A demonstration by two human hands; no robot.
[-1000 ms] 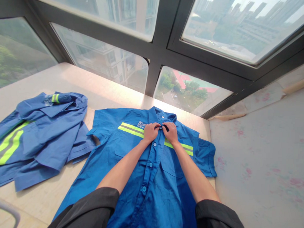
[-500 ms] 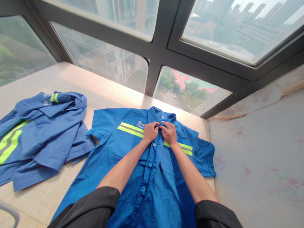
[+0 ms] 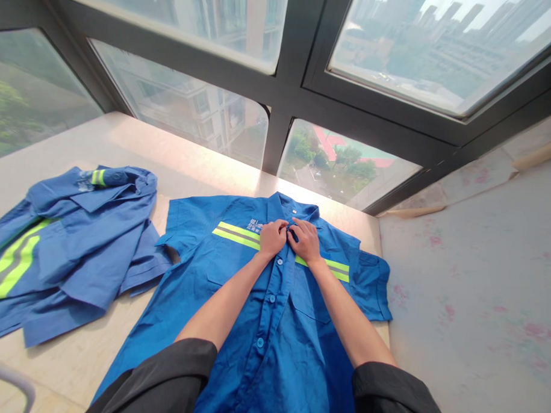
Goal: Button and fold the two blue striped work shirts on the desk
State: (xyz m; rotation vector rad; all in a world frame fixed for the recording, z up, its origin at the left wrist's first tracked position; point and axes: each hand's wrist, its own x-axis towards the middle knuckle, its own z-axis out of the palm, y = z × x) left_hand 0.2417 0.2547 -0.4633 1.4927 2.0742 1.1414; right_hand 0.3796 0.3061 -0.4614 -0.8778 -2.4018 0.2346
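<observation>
Here the blue shirt (image 3: 293,339) lies beneath left hand (image 3: 272,238) and right hand (image 3: 307,241), both pinching its front.

Right hand (image 3: 307,239) shifted in toward my left hand (image 3: 273,238) over the past second; its fingers (image 3: 297,227) now bunched nearer the left ones, at the front opening of the blue shirt (image 3: 314,334). Gap between the two hands narrower. Upper button, plain between them a second ago, now hard to make out among my fingertips.
</observation>
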